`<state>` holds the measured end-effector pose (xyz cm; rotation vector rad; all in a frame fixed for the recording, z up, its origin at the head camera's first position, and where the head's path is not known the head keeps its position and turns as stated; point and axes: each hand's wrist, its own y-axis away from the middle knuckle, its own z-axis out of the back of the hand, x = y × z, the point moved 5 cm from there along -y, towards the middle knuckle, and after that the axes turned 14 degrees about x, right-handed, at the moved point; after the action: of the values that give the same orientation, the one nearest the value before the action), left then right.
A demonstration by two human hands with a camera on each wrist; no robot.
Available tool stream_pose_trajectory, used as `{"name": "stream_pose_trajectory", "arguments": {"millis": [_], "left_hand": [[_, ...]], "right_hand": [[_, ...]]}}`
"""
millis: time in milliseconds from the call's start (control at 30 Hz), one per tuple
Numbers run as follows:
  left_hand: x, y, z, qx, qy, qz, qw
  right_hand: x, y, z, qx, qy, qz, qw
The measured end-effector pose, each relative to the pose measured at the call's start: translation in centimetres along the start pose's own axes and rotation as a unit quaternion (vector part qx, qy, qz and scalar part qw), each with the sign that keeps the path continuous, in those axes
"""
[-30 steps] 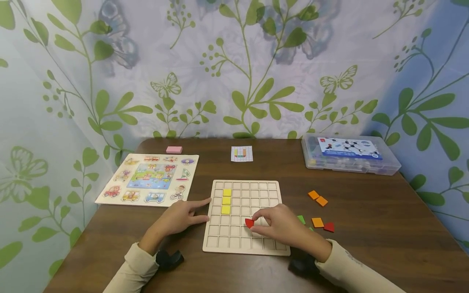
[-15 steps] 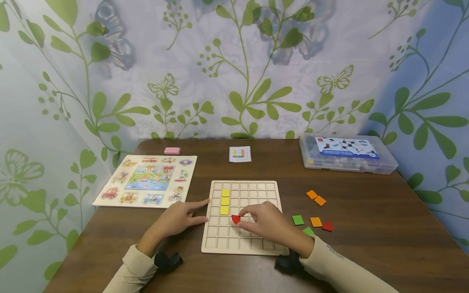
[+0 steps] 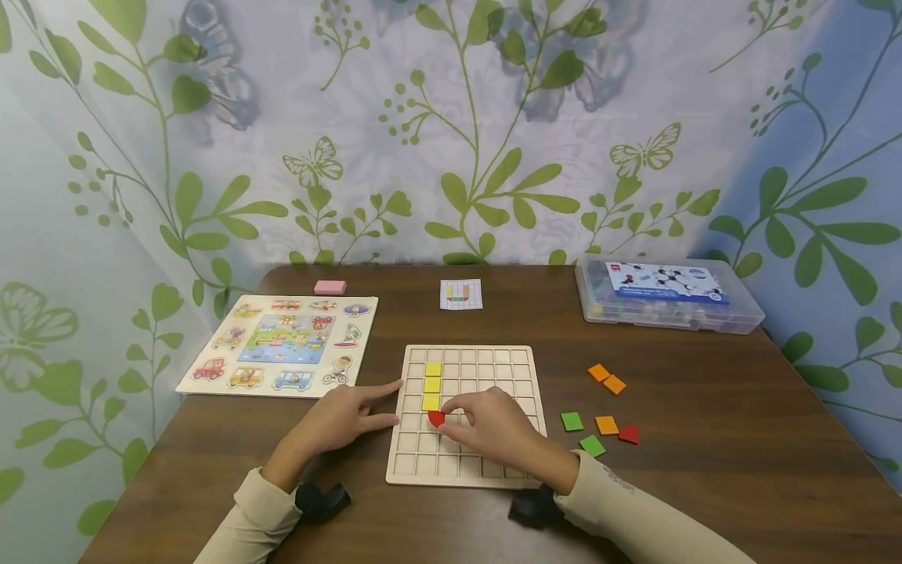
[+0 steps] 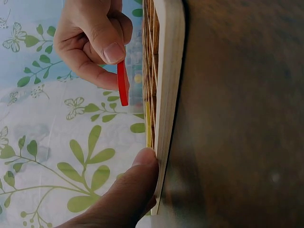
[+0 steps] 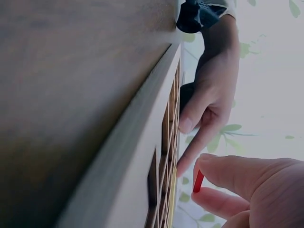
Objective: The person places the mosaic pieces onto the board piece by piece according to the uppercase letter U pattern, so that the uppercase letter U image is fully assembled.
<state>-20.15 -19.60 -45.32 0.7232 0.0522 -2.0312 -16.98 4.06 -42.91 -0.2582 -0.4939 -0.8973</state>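
Observation:
A red tile with one rounded edge point(image 3: 436, 419) is pinched between the thumb and index finger of my right hand point(image 3: 496, 427). In both wrist views this red tile point(image 4: 123, 88) is held tilted, a little above the wooden grid board point(image 3: 521, 350). Three yellow square tiles point(image 3: 432, 385) sit in a column of the board's cells, just beyond the red one. At the board's left edge, the outstretched index finger and thumb of my left hand point(image 3: 338, 421) touch the rim. Part of the grid is hidden beneath my right hand.
Right of the board lie two green tiles point(image 3: 571, 421), several orange tiles point(image 3: 606, 425) and another red tile point(image 3: 629, 435). A pattern card point(image 3: 461, 294), pink block point(image 3: 330, 287) and plastic case point(image 3: 669, 294) stand farther back. A picture puzzle point(image 3: 282, 345) lies left.
My right hand has carried the red tile leftward across the board, to just below the yellow column. My left hand stays at the board's edge.

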Motion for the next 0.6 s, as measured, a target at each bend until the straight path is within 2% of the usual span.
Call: {"name": "stream_pose_trajectory", "arguments": {"millis": [300,600], "left_hand": [[0.0,0.0,0.1,-0.004,-0.002,-0.001,1.0000],[-0.1,0.1,0.1,0.002,0.000,0.001,1.0000]], "right_hand": [[0.1,-0.7,-0.8,0.008,-0.020,-0.002,0.9998],[-0.2,-1.2,-1.7,0.011,-0.011,-0.012,0.9998]]}}
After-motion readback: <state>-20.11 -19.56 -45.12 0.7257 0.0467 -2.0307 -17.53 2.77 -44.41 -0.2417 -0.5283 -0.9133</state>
